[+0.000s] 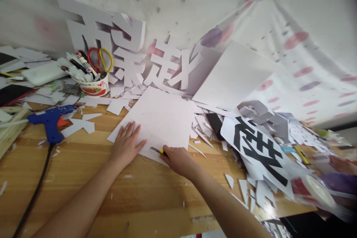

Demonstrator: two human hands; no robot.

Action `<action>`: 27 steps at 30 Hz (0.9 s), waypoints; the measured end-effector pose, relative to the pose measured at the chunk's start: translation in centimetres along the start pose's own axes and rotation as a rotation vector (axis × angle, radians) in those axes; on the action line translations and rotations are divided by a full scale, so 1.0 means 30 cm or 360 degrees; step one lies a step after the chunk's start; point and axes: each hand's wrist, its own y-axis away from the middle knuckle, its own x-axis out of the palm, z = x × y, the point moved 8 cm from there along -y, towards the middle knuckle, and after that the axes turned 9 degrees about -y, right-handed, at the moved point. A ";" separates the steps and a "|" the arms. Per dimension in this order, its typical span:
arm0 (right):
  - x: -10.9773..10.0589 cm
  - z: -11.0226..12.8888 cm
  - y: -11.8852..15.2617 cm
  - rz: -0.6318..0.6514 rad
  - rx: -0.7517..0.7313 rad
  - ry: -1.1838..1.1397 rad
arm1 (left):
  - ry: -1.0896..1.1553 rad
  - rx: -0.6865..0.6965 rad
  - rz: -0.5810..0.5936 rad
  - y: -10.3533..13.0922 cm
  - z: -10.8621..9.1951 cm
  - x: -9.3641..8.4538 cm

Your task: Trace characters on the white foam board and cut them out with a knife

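While L hand (125, 145) lies on wht. board (169, 109), fingers spread, R hand (179, 159) has fingers wrapped round cutter (162, 152); blue glue gun (52, 122) left of L fingers.

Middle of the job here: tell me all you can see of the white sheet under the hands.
The white sheet looks like stiff paper or thin board, four-sided, with faint lines on its face. It lies flat and askew on the wooden table. The left hand spreads over its near left part; the right hand, at its near edge, holds a cutter, blade out over it. Whether the blade touches, I can't tell.
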 end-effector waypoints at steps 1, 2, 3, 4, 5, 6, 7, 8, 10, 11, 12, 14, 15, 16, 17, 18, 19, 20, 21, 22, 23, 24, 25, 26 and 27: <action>-0.001 0.002 -0.002 0.0007 -0.0005 0.0003 | 0.0008 -0.0002 0.0000 0.000 0.000 0.000; -0.002 0.004 -0.003 0.0014 -0.0009 0.0004 | 0.0019 -0.0003 -0.0003 0.000 0.000 0.000; -0.003 0.006 -0.005 0.0022 -0.0012 0.0003 | 0.0028 -0.0005 -0.0005 0.000 0.001 0.000; -0.004 0.007 -0.007 0.0029 -0.0013 0.0003 | 0.0034 -0.0007 -0.0007 0.001 0.001 0.000; -0.004 0.008 -0.008 0.0034 -0.0016 0.0004 | 0.0035 -0.0008 -0.0007 0.001 0.001 0.000; -0.004 0.009 -0.010 0.0037 -0.0018 0.0006 | 0.0032 -0.0008 -0.0006 0.001 0.000 0.000; -0.004 0.009 -0.011 0.0035 -0.0020 0.0011 | 0.0026 -0.0007 -0.0004 0.001 0.000 -0.001; -0.004 0.010 -0.012 0.0028 -0.0024 0.0017 | 0.0019 -0.0006 -0.0001 0.001 -0.001 -0.001; -0.004 0.009 -0.014 0.0014 -0.0029 0.0026 | 0.0008 -0.0004 0.0004 0.002 -0.003 -0.002; -0.003 0.009 -0.015 0.0009 -0.0029 0.0026 | 0.0008 -0.0002 0.0005 0.002 -0.003 -0.002; -0.003 0.009 -0.015 0.0007 -0.0028 0.0022 | 0.0011 -0.0002 0.0005 0.002 -0.003 -0.002; -0.003 0.008 -0.015 0.0013 -0.0025 0.0002 | 0.0022 -0.0003 0.0006 0.002 -0.002 -0.002; -0.004 0.008 -0.015 0.0018 -0.0022 -0.0006 | 0.0025 -0.0004 0.0007 0.002 -0.002 -0.001; -0.005 0.008 -0.014 0.0022 -0.0017 -0.0009 | 0.0027 -0.0005 0.0009 0.002 -0.001 0.000; -0.006 0.009 -0.014 0.0025 -0.0015 -0.0009 | 0.0028 -0.0005 0.0009 0.002 -0.001 0.001; -0.007 0.011 -0.013 0.0028 -0.0016 -0.0006 | 0.0030 -0.0005 0.0009 0.002 -0.001 0.001; -0.007 0.013 -0.013 0.0032 -0.0017 -0.0002 | 0.0032 -0.0004 0.0007 0.002 -0.001 0.001; -0.006 0.015 -0.014 0.0034 -0.0016 0.0003 | 0.0032 -0.0004 0.0006 0.002 -0.002 0.001; -0.005 0.017 -0.014 0.0036 -0.0017 0.0008 | 0.0028 -0.0004 0.0006 0.002 -0.003 0.001; -0.002 0.018 -0.016 0.0039 -0.0013 0.0014 | 0.0021 -0.0004 0.0006 0.001 -0.004 0.000; 0.000 0.020 -0.018 0.0043 -0.0011 0.0021 | 0.0009 -0.0005 0.0007 0.001 -0.005 0.000; 0.002 0.022 -0.020 0.0046 -0.0011 0.0030 | -0.0003 -0.0006 0.0009 0.001 -0.007 -0.001; 0.002 0.025 -0.022 0.0047 -0.0017 0.0039 | -0.0015 -0.0006 0.0011 0.001 -0.008 -0.001; 0.002 0.028 -0.023 0.0053 -0.0025 0.0050 | -0.0022 -0.0005 0.0012 0.001 -0.010 -0.002; 0.000 0.031 -0.025 0.0057 -0.0035 0.0061 | -0.0027 -0.0006 0.0014 0.001 -0.010 -0.003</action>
